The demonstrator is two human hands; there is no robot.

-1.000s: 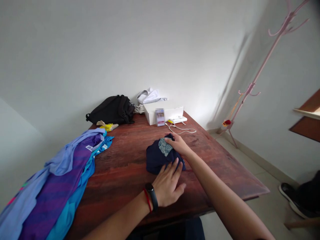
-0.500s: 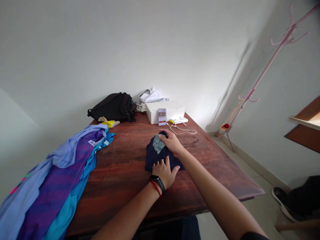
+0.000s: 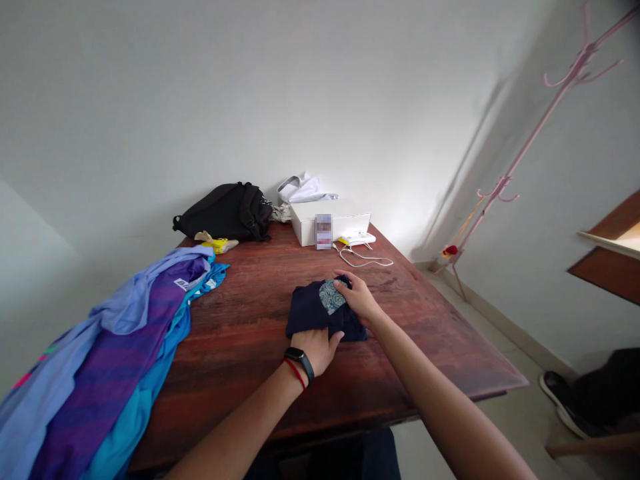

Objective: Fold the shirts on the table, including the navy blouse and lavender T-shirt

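Note:
A navy blue garment, folded into a compact bundle with a grey-green floral patch on top, lies on the wooden table. My left hand, wearing a black band watch and a red string, rests at the bundle's near edge. Its fingertips disappear beneath a layer of the fabric, while the thumb is spread out to the right. At the upper right corner, my right hand grips the cloth beside the patch, thumb on top and fingers over the far edge.
Blue and purple clothes cover the table's left side. Farther back are a black backpack, a yellow-and-beige item, a white box with a phone leaning on it, and a white cable. A pink coat rack stands right.
The patched flap has shifted right and toward me with my right hand, and the bundle lies flatter. My left fingers, earlier on top of the cloth, are now under its layer.

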